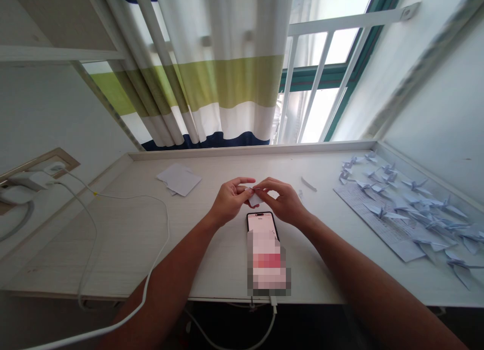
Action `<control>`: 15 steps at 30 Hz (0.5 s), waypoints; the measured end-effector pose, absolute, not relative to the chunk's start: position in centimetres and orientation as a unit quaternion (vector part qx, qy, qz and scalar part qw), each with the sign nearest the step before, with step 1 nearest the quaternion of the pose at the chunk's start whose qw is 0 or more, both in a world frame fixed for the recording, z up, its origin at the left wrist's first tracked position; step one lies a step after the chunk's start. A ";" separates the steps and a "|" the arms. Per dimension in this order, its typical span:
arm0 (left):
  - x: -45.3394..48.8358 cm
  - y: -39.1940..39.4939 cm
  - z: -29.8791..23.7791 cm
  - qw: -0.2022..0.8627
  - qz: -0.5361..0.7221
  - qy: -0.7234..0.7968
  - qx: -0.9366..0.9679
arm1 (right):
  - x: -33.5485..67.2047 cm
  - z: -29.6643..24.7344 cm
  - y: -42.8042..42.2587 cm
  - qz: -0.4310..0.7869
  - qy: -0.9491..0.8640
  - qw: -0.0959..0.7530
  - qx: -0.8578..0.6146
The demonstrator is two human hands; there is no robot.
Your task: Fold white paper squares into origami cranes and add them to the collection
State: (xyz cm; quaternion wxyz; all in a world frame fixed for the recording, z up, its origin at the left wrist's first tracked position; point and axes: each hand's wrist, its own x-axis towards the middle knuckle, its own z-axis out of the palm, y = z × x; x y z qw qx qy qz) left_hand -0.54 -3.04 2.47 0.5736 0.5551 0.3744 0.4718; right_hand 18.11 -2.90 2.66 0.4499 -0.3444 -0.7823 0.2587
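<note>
Between my two hands, above the middle of the desk, is a small piece of folded white paper (255, 199). My left hand (232, 199) is closed on its left side, with the thumb on top and fingers partly beneath it. My right hand (278, 196) pinches the paper's upper edge between thumb and fingertips. The fingers hide part of the paper, so its full shape does not show. Just below my hands lies a phone (260, 221) with a lit screen, much of it blurred out.
Several folded paper cranes (381, 211) lie at the right, some on a printed sheet (393, 244). White paper squares (183, 181) are stacked at the left. A paper strip (309, 184) lies beyond my right hand. A white cable (166, 224) crosses my left forearm from the wall sockets.
</note>
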 end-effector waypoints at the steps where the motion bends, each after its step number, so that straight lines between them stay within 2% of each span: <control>1: -0.6 -3.0 2.4 0.574 0.472 0.372 0.557 | 18.2 2.6 -2.8 0.253 -0.791 0.442 -0.338; 10: -0.8 -2.9 2.3 0.576 0.483 0.352 0.558 | 18.6 2.4 -2.6 0.189 -0.832 0.416 -0.315; 15: -0.5 -2.9 2.3 0.569 0.496 0.352 0.553 | 18.5 2.8 -2.9 0.223 -0.815 0.430 -0.317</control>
